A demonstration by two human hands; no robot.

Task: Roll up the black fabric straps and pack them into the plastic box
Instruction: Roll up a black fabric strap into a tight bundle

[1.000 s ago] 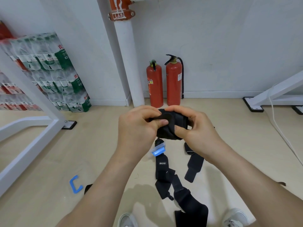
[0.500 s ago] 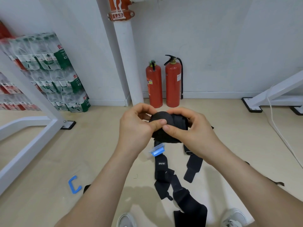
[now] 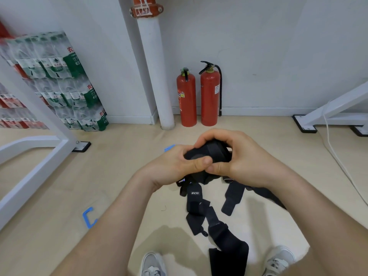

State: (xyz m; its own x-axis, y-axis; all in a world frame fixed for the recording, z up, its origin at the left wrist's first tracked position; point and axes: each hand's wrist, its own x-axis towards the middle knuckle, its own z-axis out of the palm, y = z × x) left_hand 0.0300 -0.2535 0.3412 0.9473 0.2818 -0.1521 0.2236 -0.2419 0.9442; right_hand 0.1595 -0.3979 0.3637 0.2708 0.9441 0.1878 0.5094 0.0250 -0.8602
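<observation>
A rolled black fabric strap [image 3: 211, 153] sits between both hands at mid-frame, above the floor. My left hand [image 3: 175, 166] grips its left end, thumb pressed on the roll's face. My right hand [image 3: 245, 156] curls over the top and right side of the roll. Several loose black straps [image 3: 201, 208] lie on the floor below, one with a white logo, one wide piece [image 3: 229, 253] between my shoes. A blue plastic piece [image 3: 169, 148] peeks out behind my left hand; the plastic box itself is mostly hidden.
Two red fire extinguishers [image 3: 197, 96] stand by a white pipe [image 3: 155, 76] at the wall. Shrink-wrapped water bottle packs [image 3: 59, 82] are stacked at left behind a white frame [image 3: 39, 140]. A blue clip [image 3: 88, 217] lies on the floor. A white cable [image 3: 336, 154] runs at right.
Both hands rose with the roll and turned it; my right hand now wraps further over the top. The blue piece below the hands is now covered by them.
</observation>
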